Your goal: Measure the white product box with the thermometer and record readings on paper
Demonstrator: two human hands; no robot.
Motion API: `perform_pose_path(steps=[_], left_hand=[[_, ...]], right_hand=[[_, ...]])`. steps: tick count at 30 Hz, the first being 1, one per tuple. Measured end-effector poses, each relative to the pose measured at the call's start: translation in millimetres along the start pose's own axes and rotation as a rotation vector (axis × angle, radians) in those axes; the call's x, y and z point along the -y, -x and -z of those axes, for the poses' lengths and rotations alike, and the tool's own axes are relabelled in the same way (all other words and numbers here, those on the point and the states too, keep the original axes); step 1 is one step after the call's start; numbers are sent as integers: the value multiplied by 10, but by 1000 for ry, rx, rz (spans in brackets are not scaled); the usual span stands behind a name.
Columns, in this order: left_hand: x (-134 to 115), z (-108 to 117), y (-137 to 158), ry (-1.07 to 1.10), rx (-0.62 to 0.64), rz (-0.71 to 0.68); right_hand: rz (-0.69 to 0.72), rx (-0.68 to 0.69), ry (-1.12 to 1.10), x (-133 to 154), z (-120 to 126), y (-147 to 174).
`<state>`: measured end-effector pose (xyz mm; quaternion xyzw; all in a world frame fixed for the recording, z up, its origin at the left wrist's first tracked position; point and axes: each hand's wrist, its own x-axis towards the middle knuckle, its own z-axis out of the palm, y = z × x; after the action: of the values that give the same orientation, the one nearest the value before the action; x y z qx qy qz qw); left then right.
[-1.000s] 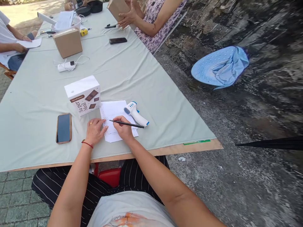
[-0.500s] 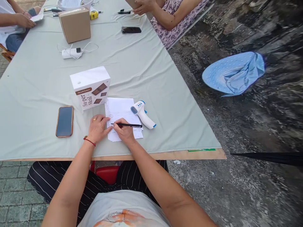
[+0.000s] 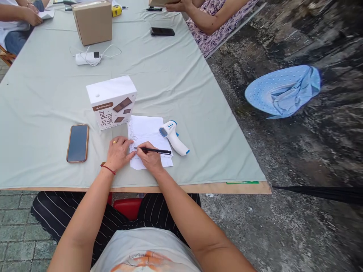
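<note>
My right hand [image 3: 150, 158] is closed round a black pen [image 3: 155, 150], its tip on the left part of the paper sheets [image 3: 150, 130]. Handwriting runs along the left edge of the top sheet. My left hand [image 3: 118, 154] lies flat, fingers stretched out, with its fingertips on the paper's left edge. Right of the sheets, partly over them, rests a white and blue infrared thermometer [image 3: 175, 139]. Just behind my left hand stands a white "Super Meal" box [image 3: 112, 104]. A smartphone [image 3: 77, 143] with a dark screen lies to the left.
Farther back are a white device with a cable [image 3: 87, 57], a cardboard box [image 3: 92, 24], a yellow tape measure [image 3: 116, 10] and a black phone [image 3: 162, 31]. One person's hands [image 3: 32, 16] hold paper at the left; another person's arm [image 3: 208, 20] is at the right. A blue hat [image 3: 283, 90] lies beyond the table edge.
The view has shifted slightly. At the far right, the other person's hand and the brown thing it holds have tilted lower. My hands and the pen stay almost in place.
</note>
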<state>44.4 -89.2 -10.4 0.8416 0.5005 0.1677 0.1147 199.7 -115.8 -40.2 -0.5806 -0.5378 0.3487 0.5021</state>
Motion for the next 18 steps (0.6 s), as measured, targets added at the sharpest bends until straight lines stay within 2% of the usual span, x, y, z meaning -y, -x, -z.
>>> perform_pose_path(steps=[18], left_hand=[[3,-6,9,-18,-2,-11]], right_hand=[[21,-8,2,-9,1,1]])
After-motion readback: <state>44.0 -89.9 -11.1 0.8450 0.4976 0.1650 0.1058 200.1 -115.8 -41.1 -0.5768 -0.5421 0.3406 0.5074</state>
